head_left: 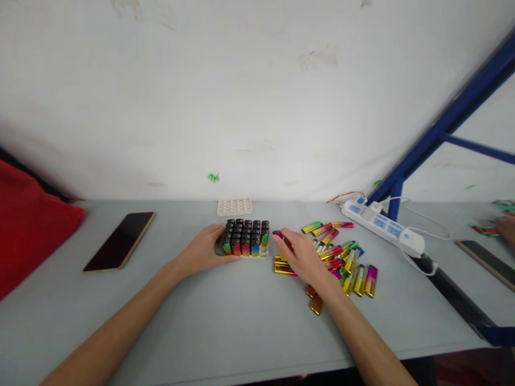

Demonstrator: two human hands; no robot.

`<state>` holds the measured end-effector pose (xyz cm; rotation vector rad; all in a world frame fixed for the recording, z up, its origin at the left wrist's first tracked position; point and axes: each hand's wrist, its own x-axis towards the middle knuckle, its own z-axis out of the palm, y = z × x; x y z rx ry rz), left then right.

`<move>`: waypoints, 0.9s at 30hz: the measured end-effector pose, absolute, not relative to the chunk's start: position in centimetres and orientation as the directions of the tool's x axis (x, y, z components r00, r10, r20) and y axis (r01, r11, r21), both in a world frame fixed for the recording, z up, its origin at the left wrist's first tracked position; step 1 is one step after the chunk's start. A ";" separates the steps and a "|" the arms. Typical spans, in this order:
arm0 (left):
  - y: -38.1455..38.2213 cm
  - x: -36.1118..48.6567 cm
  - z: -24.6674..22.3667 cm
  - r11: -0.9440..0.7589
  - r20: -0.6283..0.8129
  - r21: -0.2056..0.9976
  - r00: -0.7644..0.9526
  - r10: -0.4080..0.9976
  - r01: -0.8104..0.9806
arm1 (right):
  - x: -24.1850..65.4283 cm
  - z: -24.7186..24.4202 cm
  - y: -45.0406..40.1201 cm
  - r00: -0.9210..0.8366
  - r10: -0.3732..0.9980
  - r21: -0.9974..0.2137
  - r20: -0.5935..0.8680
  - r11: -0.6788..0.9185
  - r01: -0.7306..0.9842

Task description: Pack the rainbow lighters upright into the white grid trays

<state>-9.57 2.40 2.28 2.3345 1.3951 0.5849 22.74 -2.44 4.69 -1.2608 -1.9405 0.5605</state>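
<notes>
In the middle of the table stands a clear tray (263, 252) packed with upright lighters (246, 236), their black tops facing up and their bodies shiny and multicoloured. One slot at its front right corner shows no lighter. My left hand (205, 249) grips the tray's left side, thumb along the front and fingers at the back. Just right of the tray, my right hand (300, 254) pinches a dark-topped, purple-red lighter (277, 234), mostly hidden by the fingers. Under and beyond that hand lies a loose heap of metallic gold, red, green and purple lighters (350, 271).
A white slotted tray (234, 207) lies behind, against the wall. On the left are a phone (120, 241) and red fabric (28, 220). A power strip (384, 225) with cables and a blue metal frame (426, 142) stand right. Another person's hand (506, 228) shows at the far right.
</notes>
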 end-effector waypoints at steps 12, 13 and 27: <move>2.5 -9.5 2.2 -0.452 0.169 0.539 0.434 0.885 0.711 | 22.6 3.0 -1.7 -0.371 0.884 -0.715 0.284 0.453 0.533; 2.5 -9.5 2.2 -0.454 0.171 0.543 0.436 0.883 0.706 | 22.5 2.8 -1.7 -0.389 0.878 -0.701 0.280 0.463 0.542; 3.0 -9.6 1.9 -0.446 0.174 0.534 0.423 0.889 0.718 | 32.3 7.0 -3.5 -0.076 0.912 -0.671 0.402 0.350 0.654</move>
